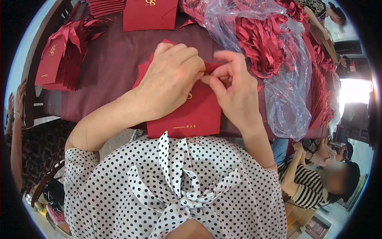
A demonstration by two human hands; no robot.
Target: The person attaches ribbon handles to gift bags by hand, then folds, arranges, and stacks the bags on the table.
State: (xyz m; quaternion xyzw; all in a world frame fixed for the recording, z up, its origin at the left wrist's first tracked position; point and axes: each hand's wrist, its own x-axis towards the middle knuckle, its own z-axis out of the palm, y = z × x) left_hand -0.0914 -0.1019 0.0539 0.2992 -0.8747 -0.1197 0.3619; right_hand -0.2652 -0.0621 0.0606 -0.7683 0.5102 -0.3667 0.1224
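A red paper gift bag with gold print lies flat at the table's near edge, in front of my chest. My left hand is closed over its upper part, knuckles up, hiding most of the gold logo. From the right, my right hand meets it with thumb and fingers pinched together. A strip of red ribbon shows between the two hands at the bag's top; the fingertips cover its exact hold. More red bags peek out under my left hand.
A stack of red bags with ribbons stands at the left. Another red bag lies at the back. Clear plastic with bundled red ribbons covers the right side. People sit along the right, including one in a striped shirt.
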